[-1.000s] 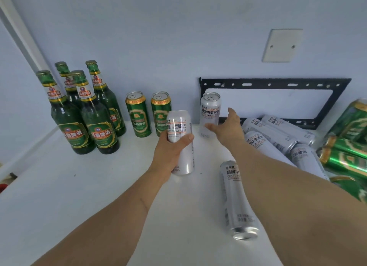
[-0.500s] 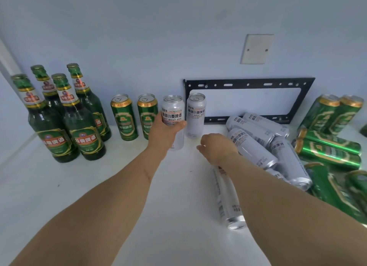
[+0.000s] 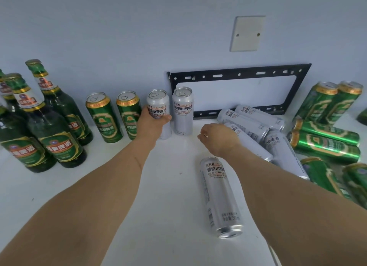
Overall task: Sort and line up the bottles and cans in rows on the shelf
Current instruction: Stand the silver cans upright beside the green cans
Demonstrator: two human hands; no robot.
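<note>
Gripping an upright silver can (image 3: 158, 105), the left hand (image 3: 152, 125) has thumb and fingers wrapped around its lower body; it stands on the white shelf (image 3: 168, 186), touching or nearly touching a second silver can (image 3: 183, 111). Both read "CRAFT WHEAT BEER" plus Chinese characters; the second also shows "HENGFEITE". Smooth brushed-metal cylinders, pull-tab tops. Left of them are two upright green cans (image 3: 117, 118) with gold rims, then green glass bottles (image 3: 49, 126) with gold-edged labels. Right hand (image 3: 217, 136) hovers palm down, fingers loosely curled, holding nothing, just beside a pile of lying silver cans (image 3: 258, 126). One more silver can (image 3: 220, 196) lies alone nearer the camera. Lying green cans (image 3: 325, 142) at far right. Black metal bracket (image 3: 238, 75) on wall.
</note>
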